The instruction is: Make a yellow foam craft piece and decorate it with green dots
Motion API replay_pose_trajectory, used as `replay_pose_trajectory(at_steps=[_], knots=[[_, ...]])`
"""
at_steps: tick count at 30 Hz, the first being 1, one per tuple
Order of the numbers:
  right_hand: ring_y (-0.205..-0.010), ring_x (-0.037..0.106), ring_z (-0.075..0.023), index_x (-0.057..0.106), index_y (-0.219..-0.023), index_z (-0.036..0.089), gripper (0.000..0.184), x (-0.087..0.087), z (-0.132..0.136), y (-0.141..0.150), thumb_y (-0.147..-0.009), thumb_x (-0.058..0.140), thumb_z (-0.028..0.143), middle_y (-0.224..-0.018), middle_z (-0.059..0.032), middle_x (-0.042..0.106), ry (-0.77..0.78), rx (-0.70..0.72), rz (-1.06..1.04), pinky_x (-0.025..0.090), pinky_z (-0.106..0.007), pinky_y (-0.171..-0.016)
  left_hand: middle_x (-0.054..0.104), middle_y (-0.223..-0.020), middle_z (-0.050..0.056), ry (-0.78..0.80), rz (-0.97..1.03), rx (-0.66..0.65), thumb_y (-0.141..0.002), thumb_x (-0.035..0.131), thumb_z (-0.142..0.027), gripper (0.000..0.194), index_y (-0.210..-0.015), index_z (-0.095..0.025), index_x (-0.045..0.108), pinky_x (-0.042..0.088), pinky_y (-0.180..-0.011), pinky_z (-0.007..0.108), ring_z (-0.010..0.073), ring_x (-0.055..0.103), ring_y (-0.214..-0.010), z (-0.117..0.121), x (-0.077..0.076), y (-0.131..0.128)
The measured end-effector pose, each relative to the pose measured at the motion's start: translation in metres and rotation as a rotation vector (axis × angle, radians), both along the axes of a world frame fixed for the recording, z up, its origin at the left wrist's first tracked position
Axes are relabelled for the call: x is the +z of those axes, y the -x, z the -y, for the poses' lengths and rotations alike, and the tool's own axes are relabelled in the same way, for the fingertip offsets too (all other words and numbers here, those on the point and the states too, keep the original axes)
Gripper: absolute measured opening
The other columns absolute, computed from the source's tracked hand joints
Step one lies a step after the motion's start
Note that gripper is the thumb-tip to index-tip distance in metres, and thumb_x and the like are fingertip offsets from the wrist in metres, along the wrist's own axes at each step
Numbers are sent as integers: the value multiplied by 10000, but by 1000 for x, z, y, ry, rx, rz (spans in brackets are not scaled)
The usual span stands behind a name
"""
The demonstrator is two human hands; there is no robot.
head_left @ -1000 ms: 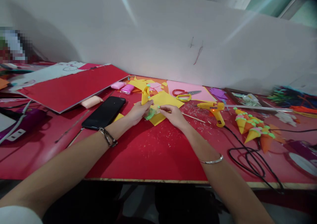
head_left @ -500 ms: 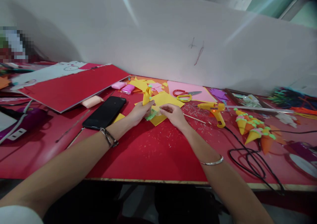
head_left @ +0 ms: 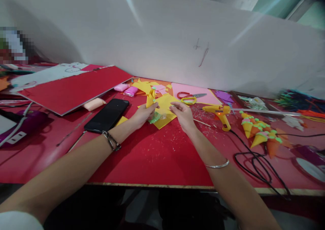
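My left hand (head_left: 145, 115) is closed on a small yellow paper cone (head_left: 150, 98) with light green bits at its top. Just below those fingers lies a clear packet of light green clay (head_left: 154, 117), resting on a yellow paper sheet (head_left: 166, 105). Above the sheet's right side, my right hand (head_left: 183, 112) is pinched on a tiny light green piece (head_left: 173, 105), probably clay, between thumb and forefinger. Red-handled scissors (head_left: 183, 95) and yellow-handled scissors (head_left: 189, 101) lie behind that hand.
A yellow glue gun (head_left: 219, 114) with its light on stands at right, its black cord looping forward. Several decorated paper cones (head_left: 259, 140) lie beyond it. A black phone (head_left: 108, 115) is left of my left hand, near a red board (head_left: 78, 87). Pink clay packets (head_left: 131, 91) sit behind.
My right hand has lifted away from the green packet, moving right and slightly up with a tiny green piece in its fingertips. My left hand stays in place with the cone.
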State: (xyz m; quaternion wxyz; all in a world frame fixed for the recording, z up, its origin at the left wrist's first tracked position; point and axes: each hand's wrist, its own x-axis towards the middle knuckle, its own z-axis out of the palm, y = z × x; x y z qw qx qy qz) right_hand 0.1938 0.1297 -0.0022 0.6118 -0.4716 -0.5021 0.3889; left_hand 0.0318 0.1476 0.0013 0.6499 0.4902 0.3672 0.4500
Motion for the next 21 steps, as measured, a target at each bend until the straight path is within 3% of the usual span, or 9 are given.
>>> replay_pose_trajectory(at_steps=[5, 9, 12, 17, 21], knots=[[-726, 612, -133, 653, -819, 188, 158, 10, 10, 3, -735, 552, 275, -794, -31, 657, -212, 36, 317, 479, -281, -711, 223, -481, -92, -55, -5, -20, -728, 583, -407, 308, -839, -120, 569, 127, -366, 178, 19, 205, -365, 3, 2, 0], [-753, 582, -130, 669, -795, 215, 134, 21, 21, 7, -756, 551, 263, -797, -22, 645, -418, -12, 520, 456, -274, -714, 199, -505, -88, -66, 55, -93, -739, 572, -401, 303, -873, -130, 570, 118, -373, 185, 25, 189, -379, 6, 2, -2], [-758, 578, -126, 670, -833, 217, 146, 23, 25, 13, -758, 551, 256, -815, -22, 643, -428, -15, 460, 456, -267, -712, 204, -497, -89, -66, 81, -88, -738, 572, -406, 275, -800, -140, 545, 127, -374, 182, 27, 190, -381, 7, 2, -4], [-739, 600, -124, 669, -851, 207, 163, 16, 26, 24, -738, 566, 264, -817, -19, 657, -251, 64, 199, 483, -265, -709, 235, -487, -83, -90, 145, -67, -716, 587, -428, 334, -616, -146, 437, 150, -378, 171, 24, 200, -391, 13, 2, -10], [-781, 608, -124, 679, -830, 218, 158, 10, 24, 28, -698, 610, 272, -839, 1, 672, -133, 134, -35, 481, -293, -790, 261, -464, -83, -82, 130, -76, -705, 595, -436, 345, -613, -145, 432, 160, -378, 167, 24, 217, -387, 19, 0, -15]])
